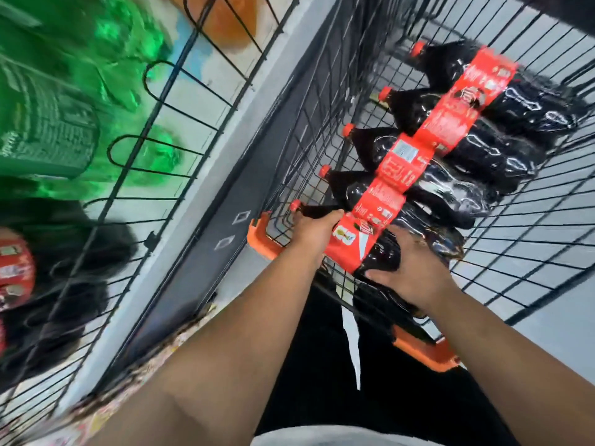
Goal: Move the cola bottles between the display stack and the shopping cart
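Gripping the nearest cola bottle (363, 249) at neck and body, the left hand (314, 231) and right hand (415, 272) close around it. It lies at the shopping cart's (531, 252) near end, beside four more bottles (450, 133) lying in a row.

A pale grey floor (553, 320) shows through the wire mesh on the right. On the left stands a black wire display rack (167, 101) with looped wire ends, holding blurred green bottles (58, 91); an orange shape (222, 20) sits behind its top. A dark grey strip (225, 194) with a lighter grey edge runs diagonally beside the rack.
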Motion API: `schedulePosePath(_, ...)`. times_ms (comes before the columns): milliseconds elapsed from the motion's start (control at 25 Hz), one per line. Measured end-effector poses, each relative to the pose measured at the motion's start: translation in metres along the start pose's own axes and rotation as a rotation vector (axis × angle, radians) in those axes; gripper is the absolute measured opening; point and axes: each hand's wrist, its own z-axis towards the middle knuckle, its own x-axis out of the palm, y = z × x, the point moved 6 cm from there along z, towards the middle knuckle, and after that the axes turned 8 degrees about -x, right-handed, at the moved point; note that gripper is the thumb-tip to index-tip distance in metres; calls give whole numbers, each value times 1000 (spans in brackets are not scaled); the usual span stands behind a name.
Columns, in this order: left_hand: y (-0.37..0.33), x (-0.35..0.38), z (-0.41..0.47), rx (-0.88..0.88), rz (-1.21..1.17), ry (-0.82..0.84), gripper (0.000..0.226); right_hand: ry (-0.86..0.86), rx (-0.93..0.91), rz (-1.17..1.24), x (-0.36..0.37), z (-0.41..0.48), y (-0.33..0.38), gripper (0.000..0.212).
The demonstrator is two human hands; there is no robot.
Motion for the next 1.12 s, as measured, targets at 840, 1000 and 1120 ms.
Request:
schedulePosePath(840, -6, 15, 45, 32, -209, -48, 67, -30, 21, -369, 22, 25, -23, 123)
schedulePosePath(1000, -16, 22, 24, 185, -246, 7, 63, -212, -5, -281, 18, 17, -26, 122)
schedulePosePath(1120, -23, 32, 12, 324, -239, 80, 68, -345, -21, -189, 14, 12, -28, 121)
